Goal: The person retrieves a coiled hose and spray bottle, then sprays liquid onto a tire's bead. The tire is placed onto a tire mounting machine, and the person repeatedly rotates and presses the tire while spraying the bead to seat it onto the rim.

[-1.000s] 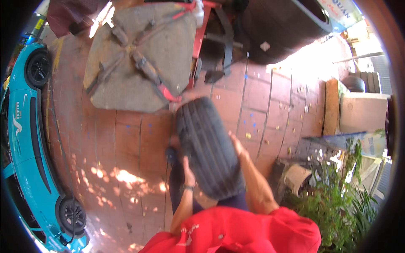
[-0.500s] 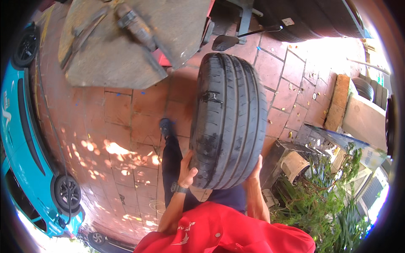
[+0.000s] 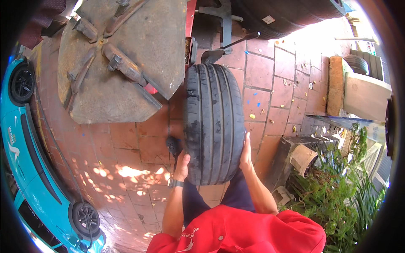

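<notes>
A black car tyre (image 3: 214, 126) stands tread-up in front of me, between my two hands. My left hand (image 3: 181, 168) presses on its left sidewall with the thumb up, and a watch is on that wrist. Against the right sidewall lies my right hand (image 3: 246, 152), its fingers pointing away from me. The fingertips of my left hand are hidden by the tyre. Just beyond the tyre, to the left, is a worn metal turntable (image 3: 139, 36) of a tyre machine with several rusty clamps (image 3: 122, 65) on it.
Red floor tiles (image 3: 259, 67) lie around me. A flat-ended lever (image 3: 230, 44) juts out just past the tyre's far end. More large tyres (image 3: 291, 19) stand at the back right. Plants (image 3: 325, 189) and a fallen pot (image 3: 303, 160) are at right, a turquoise car (image 3: 33, 156) at left.
The tyre has shifted left in the picture and now stands straighter, beside the turntable. My hands moved with it, and the right one sits higher along its side. More of the turntable shows.
</notes>
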Demonstrator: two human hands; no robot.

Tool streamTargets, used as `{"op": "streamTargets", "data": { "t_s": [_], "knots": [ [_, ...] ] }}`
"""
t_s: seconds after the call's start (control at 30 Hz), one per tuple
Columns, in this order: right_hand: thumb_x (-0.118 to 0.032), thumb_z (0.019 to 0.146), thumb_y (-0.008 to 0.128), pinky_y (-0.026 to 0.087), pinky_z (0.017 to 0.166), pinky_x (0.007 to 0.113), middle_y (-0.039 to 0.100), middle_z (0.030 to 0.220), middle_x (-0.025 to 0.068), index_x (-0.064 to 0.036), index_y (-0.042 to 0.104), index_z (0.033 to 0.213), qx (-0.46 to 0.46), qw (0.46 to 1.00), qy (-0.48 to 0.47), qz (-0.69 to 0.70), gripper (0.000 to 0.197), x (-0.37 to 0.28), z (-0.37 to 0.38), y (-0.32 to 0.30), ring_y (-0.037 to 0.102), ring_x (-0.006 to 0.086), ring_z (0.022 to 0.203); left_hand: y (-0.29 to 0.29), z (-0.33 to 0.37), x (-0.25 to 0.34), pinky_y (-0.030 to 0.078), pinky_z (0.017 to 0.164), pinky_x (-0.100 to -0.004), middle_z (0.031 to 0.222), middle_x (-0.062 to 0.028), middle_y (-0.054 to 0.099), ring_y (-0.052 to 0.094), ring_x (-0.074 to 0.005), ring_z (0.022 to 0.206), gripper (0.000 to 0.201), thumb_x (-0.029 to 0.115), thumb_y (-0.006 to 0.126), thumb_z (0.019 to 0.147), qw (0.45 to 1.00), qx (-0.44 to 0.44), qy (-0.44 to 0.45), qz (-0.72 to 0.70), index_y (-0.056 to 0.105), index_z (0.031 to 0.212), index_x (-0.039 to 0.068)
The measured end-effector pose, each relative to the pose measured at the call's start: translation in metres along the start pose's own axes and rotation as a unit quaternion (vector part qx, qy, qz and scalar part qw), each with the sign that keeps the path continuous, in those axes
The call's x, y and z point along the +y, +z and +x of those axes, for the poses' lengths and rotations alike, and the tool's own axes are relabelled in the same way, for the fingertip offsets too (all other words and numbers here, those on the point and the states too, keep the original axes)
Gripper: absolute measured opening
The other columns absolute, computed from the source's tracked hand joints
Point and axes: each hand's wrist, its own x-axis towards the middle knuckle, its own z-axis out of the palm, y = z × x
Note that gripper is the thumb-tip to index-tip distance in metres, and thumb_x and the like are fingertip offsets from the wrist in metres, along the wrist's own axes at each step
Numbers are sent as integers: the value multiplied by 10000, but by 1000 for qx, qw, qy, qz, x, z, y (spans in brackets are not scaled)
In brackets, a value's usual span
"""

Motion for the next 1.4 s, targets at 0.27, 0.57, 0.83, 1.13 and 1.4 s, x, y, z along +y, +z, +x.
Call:
{"op": "streamTargets", "data": {
  "t_s": [0.27, 0.57, 0.83, 1.13, 1.4],
  "knots": [
    [-664, 1174, 330, 252, 1345, 395, 412, 1770, 103, -19, 351, 1748, -25, 999, 2, 38, 863, 14, 3, -41, 391, 245, 1610, 24, -11, -18, 394, 1229, -405, 1530, -182, 621, 566, -287, 1420, 1023, 745, 679, 987, 1000, -9, -8, 25, 488, 1602, -49],
    [-708, 1147, 369, 356, 1300, 443, 527, 1696, 101, -43, 440, 1700, 17, 998, -48, 23, 868, 37, -26, -52, 523, 274, 1514, 72, -36, 22, 461, 1185, -456, 1466, -232, 669, 625, -324, 1384, 1144, 755, 841, 845, 984, 132, 39, 115, 520, 1579, -62],
    [-465, 997, 823, 440, 1222, 497, 572, 1552, 302, 34, 534, 1555, 278, 749, -583, -147, 802, -322, 134, 149, 552, 402, 1469, 94, -27, 44, 547, 1076, -439, 1328, -212, 741, 715, -309, 1217, 1092, 570, 988, 764, 968, 179, 46, 171, 558, 1522, -87],
    [-311, 961, 881, 611, 660, 365, 788, 784, 86, -38, 734, 1180, 419, 673, -604, -84, 380, -389, 265, 212, 761, 218, 658, 131, 31, 81, 562, 1059, -431, 1320, -190, 755, 719, -286, 1189, 982, 449, 986, 800, 972, 185, 35, 139, 578, 1514, -88],
    [-695, 923, 821, 514, 1050, 480, 795, 723, 30, -106, 843, 966, 478, 617, -544, -308, 591, -496, 320, 60, 752, 186, 668, 135, 146, 182, 530, 1120, -484, 1380, -269, 739, 714, -381, 1288, 883, 440, 919, 906, 930, 240, 35, 275, 570, 1541, -64]
  ]
}}
